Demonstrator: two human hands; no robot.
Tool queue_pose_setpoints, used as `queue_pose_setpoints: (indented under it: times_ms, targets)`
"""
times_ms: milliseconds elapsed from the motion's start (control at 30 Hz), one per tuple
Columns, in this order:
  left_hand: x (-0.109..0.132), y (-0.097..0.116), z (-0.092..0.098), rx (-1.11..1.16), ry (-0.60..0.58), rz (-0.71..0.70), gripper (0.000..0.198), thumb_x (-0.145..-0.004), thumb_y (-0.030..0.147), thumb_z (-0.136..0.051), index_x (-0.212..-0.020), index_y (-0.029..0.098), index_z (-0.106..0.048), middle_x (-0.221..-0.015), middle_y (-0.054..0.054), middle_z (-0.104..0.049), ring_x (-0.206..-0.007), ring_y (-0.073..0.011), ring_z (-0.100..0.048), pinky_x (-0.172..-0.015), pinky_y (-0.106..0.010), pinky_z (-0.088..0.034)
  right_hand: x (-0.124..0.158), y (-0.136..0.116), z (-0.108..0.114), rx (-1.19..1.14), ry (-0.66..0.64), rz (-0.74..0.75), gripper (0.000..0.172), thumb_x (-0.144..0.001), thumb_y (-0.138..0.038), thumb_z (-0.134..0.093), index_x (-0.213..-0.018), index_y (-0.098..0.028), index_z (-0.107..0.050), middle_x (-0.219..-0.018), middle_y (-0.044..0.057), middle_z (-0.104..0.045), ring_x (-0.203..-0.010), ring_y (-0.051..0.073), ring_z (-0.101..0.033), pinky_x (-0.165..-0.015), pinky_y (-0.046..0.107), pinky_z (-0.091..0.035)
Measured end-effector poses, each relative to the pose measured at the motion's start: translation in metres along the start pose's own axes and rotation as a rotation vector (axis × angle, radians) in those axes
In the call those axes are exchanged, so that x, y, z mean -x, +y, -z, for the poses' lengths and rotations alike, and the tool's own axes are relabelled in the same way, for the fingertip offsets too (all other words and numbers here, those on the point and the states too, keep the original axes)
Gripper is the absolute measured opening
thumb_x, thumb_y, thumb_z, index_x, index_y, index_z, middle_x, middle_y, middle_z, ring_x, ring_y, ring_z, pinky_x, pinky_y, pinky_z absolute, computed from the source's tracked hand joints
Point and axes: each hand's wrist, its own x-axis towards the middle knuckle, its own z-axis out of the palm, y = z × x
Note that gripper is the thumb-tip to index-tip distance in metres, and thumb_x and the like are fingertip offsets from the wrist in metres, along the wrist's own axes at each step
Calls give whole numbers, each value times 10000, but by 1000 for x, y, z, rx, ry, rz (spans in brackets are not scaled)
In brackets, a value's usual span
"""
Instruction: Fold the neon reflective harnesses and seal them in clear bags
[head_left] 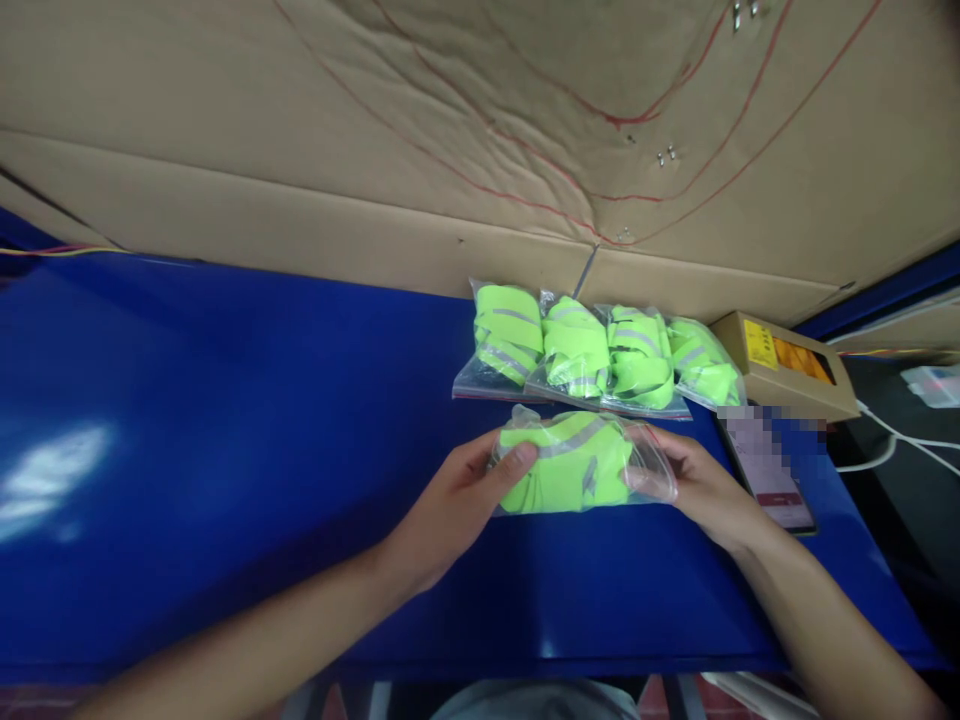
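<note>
A clear plastic zip bag (651, 470) holds a folded neon-yellow reflective strap (562, 475) with grey stripes. My left hand (465, 490) grips the bag's left end, its thumb pressed on top. At the bag's right, open-looking end, my right hand (705, 485) has its fingers partly inside or behind the clear plastic; which of these I cannot tell. Just beyond lie several similar bags in a row, among them a bagged strap at the left (508, 330) and another bagged strap (641, 355) further right.
A phone (780, 490) lies right of my right hand. Behind it sits a brown cardboard box (817, 390) with a yellow label. White cables (892, 440) run at the right. The blue table (225, 420) meets a brown cardboard panel (337, 210) at the back.
</note>
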Motion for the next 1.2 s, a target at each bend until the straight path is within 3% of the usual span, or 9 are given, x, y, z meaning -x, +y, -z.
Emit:
queue_pose_setpoints:
  times_ms: [100, 233, 400, 533, 800, 900, 1067, 1200]
  targets:
    - [0, -2, 0, -17, -9, 8, 523, -941, 539, -693, -1341, 203, -697, -1317, -98, -720, -1252, -265, -648, -1143, -402, -470, 0, -1, 0, 12, -10, 16, 488, -762, -452, -871, -1186, -243, -752, -1136, 60, -766, -1079, 263, -719, -920, 341, -597]
    - [-2, -4, 3, 9, -21, 90, 588, -934, 591, -670, -1371, 198, -668, -1296, -136, -717, -1151, -287, -689, -933, -377, -585, 3, -4, 0, 115, -4, 90, 524, -806, -464, -836, -1269, -243, -729, -1293, 75, -730, -1216, 293, -680, -1060, 401, -549]
    - [-5, -3, 5, 73, -70, 104, 588, -928, 568, -690, -1367, 178, -659, -1303, -163, -700, -1095, -289, -701, -760, -307, -610, 6, -1, 4, 143, -21, 77, 561, -871, -529, -757, -1342, -232, -692, -1432, 94, -657, -1321, 309, -623, -1134, 450, -496]
    - [-6, -3, 4, 104, -61, 143, 566, -927, 563, -693, -1350, 188, -670, -1286, -153, -709, -1084, -281, -704, -755, -299, -609, 4, -2, 7, 95, -3, 26, 567, -791, -536, -832, -1256, -225, -742, -1356, 96, -706, -1240, 319, -672, -1086, 454, -530]
    - [-6, -6, 4, 78, -17, 130, 556, -926, 553, -701, -1373, 225, -662, -1303, -130, -709, -1091, -276, -700, -798, -334, -608, 4, -11, 2, 6, 23, -22, 530, -679, -480, -917, -1103, -203, -761, -1060, 70, -775, -912, 234, -723, -795, 318, -595]
    - [-5, -8, 7, 66, 12, 125, 549, -928, 561, -695, -1382, 256, -657, -1326, -105, -705, -1126, -265, -693, -852, -328, -595, 4, -8, 1, 28, 25, -20, 528, -703, -472, -899, -1125, -200, -736, -1007, 54, -751, -850, 194, -692, -758, 283, -577]
    - [-6, -4, 7, 50, 4, 102, 541, -928, 557, -697, -1368, 242, -668, -1323, -103, -712, -1142, -260, -693, -923, -333, -578, 6, -3, 0, 55, -26, 70, 579, -822, -520, -791, -1320, -249, -672, -1117, 61, -728, -892, 182, -665, -794, 286, -575]
    - [-7, -3, 4, 74, -30, 127, 575, -917, 567, -704, -1361, 202, -667, -1301, -140, -715, -1082, -284, -712, -836, -355, -606, 6, -6, -1, 80, -37, 83, 433, -797, -476, -832, -1147, -237, -744, -985, 37, -716, -821, 168, -630, -717, 251, -541]
